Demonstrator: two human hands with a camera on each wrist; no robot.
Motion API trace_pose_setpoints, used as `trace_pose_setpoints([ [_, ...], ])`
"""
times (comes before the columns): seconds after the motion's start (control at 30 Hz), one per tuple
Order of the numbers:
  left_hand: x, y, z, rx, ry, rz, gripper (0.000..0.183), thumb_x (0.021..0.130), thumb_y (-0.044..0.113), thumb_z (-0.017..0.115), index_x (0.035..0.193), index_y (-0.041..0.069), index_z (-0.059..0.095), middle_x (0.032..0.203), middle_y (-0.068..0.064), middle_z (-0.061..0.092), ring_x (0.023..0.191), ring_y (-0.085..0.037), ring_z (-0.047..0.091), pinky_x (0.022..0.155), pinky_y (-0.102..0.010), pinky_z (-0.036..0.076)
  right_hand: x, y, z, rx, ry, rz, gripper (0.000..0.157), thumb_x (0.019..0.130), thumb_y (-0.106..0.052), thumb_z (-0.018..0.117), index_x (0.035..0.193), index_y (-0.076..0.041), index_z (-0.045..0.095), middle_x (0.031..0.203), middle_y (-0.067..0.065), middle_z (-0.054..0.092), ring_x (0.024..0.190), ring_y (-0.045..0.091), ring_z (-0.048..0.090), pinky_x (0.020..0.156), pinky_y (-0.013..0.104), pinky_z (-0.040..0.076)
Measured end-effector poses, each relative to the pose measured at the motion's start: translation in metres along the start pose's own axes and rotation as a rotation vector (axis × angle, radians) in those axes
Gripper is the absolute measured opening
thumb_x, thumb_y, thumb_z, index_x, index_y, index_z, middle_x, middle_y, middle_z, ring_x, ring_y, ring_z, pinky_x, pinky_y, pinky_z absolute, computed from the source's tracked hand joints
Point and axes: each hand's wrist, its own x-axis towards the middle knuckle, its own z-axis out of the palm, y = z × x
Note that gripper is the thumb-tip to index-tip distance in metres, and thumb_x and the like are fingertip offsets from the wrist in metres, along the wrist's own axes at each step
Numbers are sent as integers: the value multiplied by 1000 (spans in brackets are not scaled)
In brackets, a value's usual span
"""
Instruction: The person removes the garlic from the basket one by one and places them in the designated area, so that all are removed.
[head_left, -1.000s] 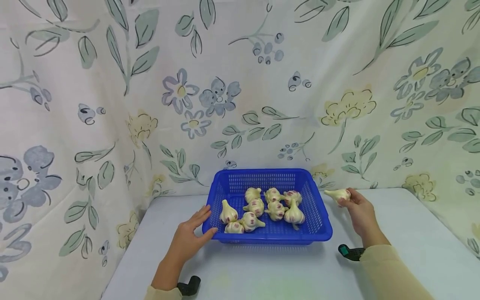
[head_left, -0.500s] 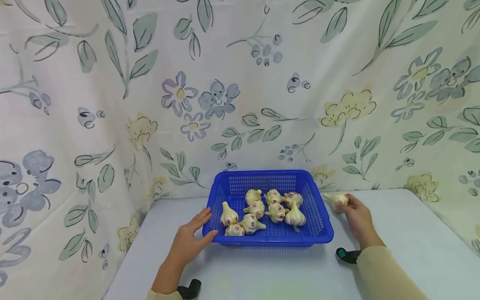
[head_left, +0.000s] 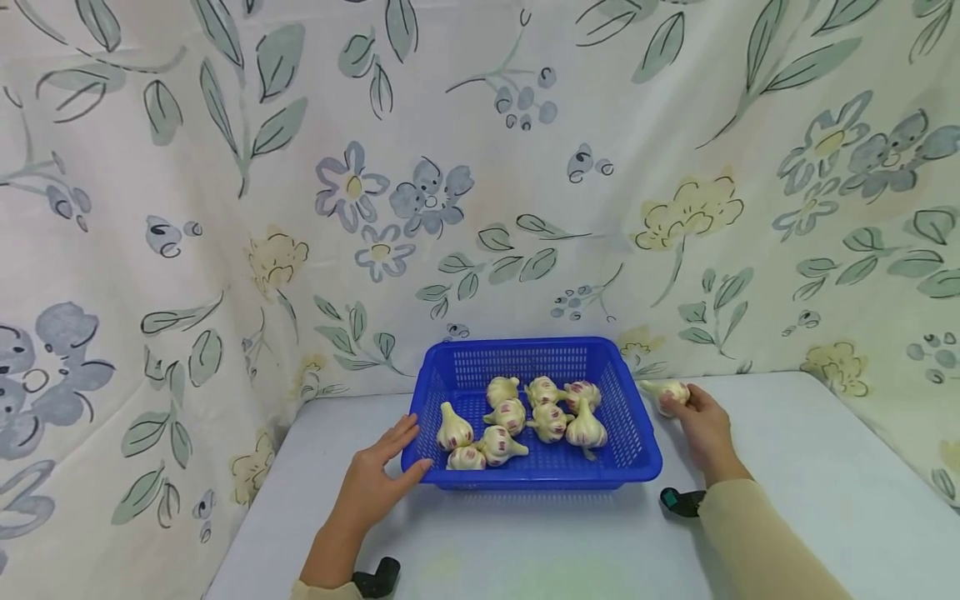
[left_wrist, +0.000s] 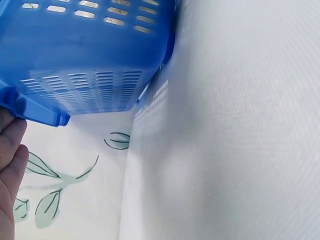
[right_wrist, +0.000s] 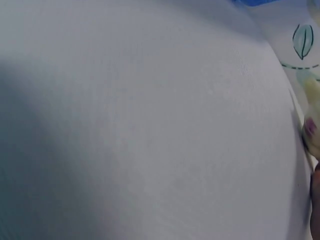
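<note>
The left hand (head_left: 377, 473) points forward, fingers straight, thumb spread from them; the right hand (head_left: 707, 427), well apart, curls thumb and fingers in a pinch, forearm (head_left: 761, 529) slanting inward.

A pale garlic bulb (head_left: 667, 392) with purplish marks is held sideways by the right hand (head_left: 705, 425), its stem pointing left toward the blue perforated basket (head_left: 532, 477). Nine similar bulbs (head_left: 550, 422) lie inside the upright basket, at varied tilts.
</note>
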Motion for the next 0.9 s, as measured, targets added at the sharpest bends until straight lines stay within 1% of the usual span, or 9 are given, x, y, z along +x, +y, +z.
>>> trace_pose_setpoints([
  [0.13, 0, 1, 0, -3, 0, 3, 59, 85, 42, 76, 133, 10, 63, 145, 6, 53, 135, -21, 50, 106, -44, 43, -2, -4, 3, -17, 13, 10, 92, 94, -47, 62, 157, -2, 12, 160, 24, 21, 146, 39, 28, 118, 51, 29],
  [0.37, 0, -2, 0, -4, -4, -1, 59, 85, 42, 76, 133, 11, 63, 145, 6, 53, 135, -20, 50, 105, -43, 44, -4, -8, 7, -29, 23, 26, 97, 92, -52, 62, 157, -1, 9, 161, 25, 19, 146, 41, 26, 118, 51, 29],
  [0.53, -1, -2, 1, 8, -3, 2, 58, 85, 43, 75, 133, 11, 63, 145, 6, 53, 135, -20, 50, 105, -43, 44, -4, -8, 9, -33, 38, 41, 96, 92, -51, 62, 157, -2, 13, 160, 26, 22, 145, 41, 29, 117, 51, 31],
  [0.7, -1, -2, 0, 14, -5, 8, 58, 86, 43, 75, 133, 11, 63, 145, 6, 53, 135, -20, 49, 105, -44, 44, -5, -8, 9, -33, 32, 49, 94, 92, -51, 63, 157, -3, 16, 159, 25, 25, 145, 41, 31, 116, 51, 32],
  [0.9, 0, -1, 0, -3, -10, -5, 59, 86, 43, 75, 133, 10, 63, 145, 7, 52, 136, -19, 49, 106, -43, 43, -6, -7, 8, -53, 15, 40, 95, 91, -55, 62, 157, -4, 16, 159, 23, 26, 145, 41, 31, 116, 52, 32],
])
